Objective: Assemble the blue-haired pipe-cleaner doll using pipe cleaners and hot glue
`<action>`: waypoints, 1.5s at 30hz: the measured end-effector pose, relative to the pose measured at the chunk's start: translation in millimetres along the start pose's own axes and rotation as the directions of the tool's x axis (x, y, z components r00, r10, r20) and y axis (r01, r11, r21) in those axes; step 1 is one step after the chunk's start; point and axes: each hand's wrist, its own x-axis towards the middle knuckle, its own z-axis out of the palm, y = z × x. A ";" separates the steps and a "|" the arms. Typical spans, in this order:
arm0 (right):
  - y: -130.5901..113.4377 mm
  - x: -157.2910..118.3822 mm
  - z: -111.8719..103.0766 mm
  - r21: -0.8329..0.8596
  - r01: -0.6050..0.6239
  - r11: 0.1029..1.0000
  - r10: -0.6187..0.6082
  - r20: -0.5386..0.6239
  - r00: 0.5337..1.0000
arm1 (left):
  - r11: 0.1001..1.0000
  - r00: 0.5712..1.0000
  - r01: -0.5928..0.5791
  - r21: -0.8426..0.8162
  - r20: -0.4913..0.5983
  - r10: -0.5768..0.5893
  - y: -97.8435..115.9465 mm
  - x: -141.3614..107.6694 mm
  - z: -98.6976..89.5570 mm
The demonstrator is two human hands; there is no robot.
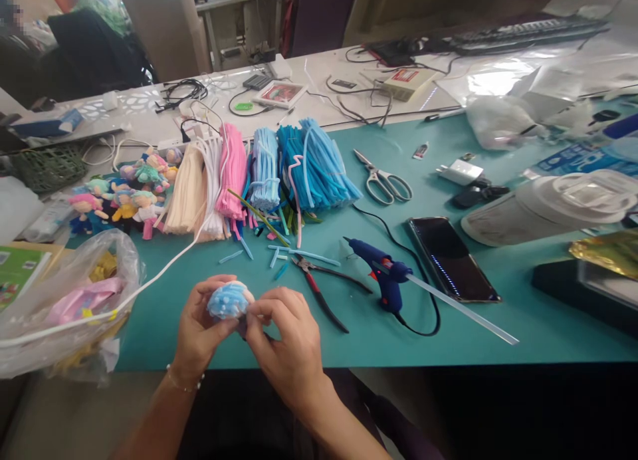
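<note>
A small fluffy light-blue piece (228, 300) with a pale pink edge is held near the front edge of the green mat (473, 334). My left hand (199, 320) wraps round its left side, thumb underneath. At its right edge, the thumb and forefinger of my right hand (284, 327) are pinched together; the part between those fingertips is mostly hidden. Short blue pipe-cleaner pieces (314, 255) lie beyond my hands, beside red-and-black pliers (319, 290). Farther right rests a blue glue gun (381, 267) with a clear glue stick in its back.
Pipe-cleaner bundles (232, 174) and small dolls (124, 201) stand behind. Scissors (383, 181), a phone (451, 257) and a white tumbler (538, 207) are to the right. A plastic bag (114, 267) and a white cable (169, 264) lie left. A person sits at the far left.
</note>
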 end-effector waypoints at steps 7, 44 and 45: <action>-1.0 2.2 -4.6 -0.012 0.033 0.999 -0.032 0.051 0.998 | 1.000 1.000 -0.012 0.004 -0.007 0.012 -1.3 0.4 -0.9; 32.5 -5.1 -8.0 0.224 0.155 0.962 -0.209 0.244 0.947 | 0.927 0.927 0.374 -0.038 -0.005 -0.374 1.1 -7.0 15.1; 31.9 -4.9 -8.5 0.229 0.153 0.961 -0.209 0.246 0.947 | 0.923 0.924 0.382 -0.051 0.005 -0.382 2.5 -6.5 15.8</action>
